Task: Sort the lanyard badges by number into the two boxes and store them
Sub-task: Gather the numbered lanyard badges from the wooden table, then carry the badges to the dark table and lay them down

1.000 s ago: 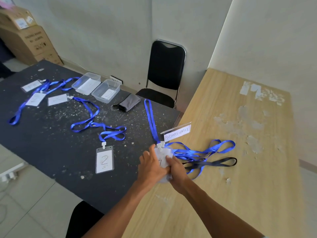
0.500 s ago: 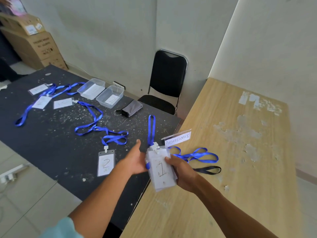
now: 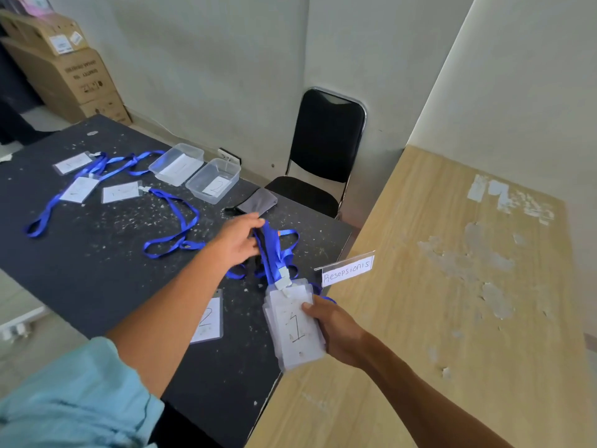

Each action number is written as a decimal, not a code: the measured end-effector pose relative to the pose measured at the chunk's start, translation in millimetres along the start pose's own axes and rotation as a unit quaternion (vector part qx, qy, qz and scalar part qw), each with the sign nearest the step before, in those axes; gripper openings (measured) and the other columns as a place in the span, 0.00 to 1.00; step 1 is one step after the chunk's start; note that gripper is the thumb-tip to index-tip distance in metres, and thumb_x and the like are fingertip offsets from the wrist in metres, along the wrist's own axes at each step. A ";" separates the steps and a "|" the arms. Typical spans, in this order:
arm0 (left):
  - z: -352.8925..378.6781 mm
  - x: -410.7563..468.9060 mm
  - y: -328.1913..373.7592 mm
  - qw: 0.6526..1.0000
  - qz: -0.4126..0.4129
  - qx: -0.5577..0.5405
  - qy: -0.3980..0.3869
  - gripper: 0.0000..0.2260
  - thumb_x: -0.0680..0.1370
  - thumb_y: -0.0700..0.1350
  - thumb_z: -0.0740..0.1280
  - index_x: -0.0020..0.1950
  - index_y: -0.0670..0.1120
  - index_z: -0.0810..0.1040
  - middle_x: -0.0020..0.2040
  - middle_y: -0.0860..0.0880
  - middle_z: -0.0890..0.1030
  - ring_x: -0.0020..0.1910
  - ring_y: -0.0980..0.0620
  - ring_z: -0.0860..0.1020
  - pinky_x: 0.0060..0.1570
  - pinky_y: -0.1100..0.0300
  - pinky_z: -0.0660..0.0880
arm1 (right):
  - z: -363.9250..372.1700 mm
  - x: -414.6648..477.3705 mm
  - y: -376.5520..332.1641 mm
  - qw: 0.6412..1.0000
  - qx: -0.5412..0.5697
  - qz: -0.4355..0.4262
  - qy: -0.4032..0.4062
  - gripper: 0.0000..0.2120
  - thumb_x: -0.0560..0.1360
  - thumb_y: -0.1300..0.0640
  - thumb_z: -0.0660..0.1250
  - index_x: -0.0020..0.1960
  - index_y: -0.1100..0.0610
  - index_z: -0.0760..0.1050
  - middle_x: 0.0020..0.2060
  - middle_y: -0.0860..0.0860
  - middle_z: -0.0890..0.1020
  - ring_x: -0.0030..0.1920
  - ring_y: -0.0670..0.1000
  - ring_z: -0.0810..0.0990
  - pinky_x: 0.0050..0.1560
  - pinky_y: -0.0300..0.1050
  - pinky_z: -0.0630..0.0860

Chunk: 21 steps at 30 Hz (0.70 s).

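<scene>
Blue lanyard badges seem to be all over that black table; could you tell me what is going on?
A person's right-hand grip holds a stack of clear plastic badges marked 1, while the left-hand grip holds their blue fabric straps. A badge marked 2 and three others lie on the black table; the clear plastic boxes labelled 1 and 2 have no badges yet.

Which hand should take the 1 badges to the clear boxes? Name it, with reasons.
Left, probably: the left hand grips the blue straps and is nearer the clear boxes; the right hand holds the badge stack farther away, by the wooden table.
</scene>
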<state>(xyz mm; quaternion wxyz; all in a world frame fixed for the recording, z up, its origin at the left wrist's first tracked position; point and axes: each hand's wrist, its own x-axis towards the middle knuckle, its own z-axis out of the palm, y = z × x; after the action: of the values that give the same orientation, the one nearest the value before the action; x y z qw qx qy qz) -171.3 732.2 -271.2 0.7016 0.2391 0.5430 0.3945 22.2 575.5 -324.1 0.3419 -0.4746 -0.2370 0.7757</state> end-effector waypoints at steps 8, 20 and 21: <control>4.6 38.0 12.7 0.976 0.113 0.176 -0.058 0.16 0.82 0.40 0.63 0.70 0.48 0.72 0.57 0.45 0.80 0.52 0.47 0.81 0.54 0.49 0.77 | 13.0 65.4 11.5 0.992 -0.062 -0.056 0.095 0.11 0.83 0.57 0.59 0.63 0.54 0.75 0.55 0.54 0.84 0.55 0.54 0.83 0.53 0.51 0.81; -51.6 26.8 -141.1 0.875 0.017 0.448 0.183 0.11 0.80 0.40 0.57 0.40 0.40 0.73 0.47 0.35 0.81 0.48 0.37 0.80 0.45 0.50 0.74 | 7.7 114.7 61.7 0.934 -0.189 0.028 0.301 0.09 0.82 0.56 0.59 0.59 0.59 0.64 0.53 0.55 0.77 0.53 0.54 0.78 0.53 0.49 0.77; -49.7 19.2 -149.6 0.882 -0.005 0.440 0.170 0.12 0.80 0.42 0.57 0.41 0.40 0.74 0.47 0.36 0.81 0.45 0.39 0.80 0.45 0.51 0.76 | 10.6 115.4 61.2 0.932 -0.185 0.026 0.309 0.09 0.82 0.56 0.60 0.59 0.58 0.62 0.53 0.55 0.76 0.53 0.54 0.78 0.54 0.50 0.77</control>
<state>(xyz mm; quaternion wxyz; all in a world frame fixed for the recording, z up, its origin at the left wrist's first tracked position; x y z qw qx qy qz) -172.6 657.2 -411.2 0.4236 0.4496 0.7727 0.1458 -42.4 622.1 -428.1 0.2841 -0.7520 -0.2464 0.5413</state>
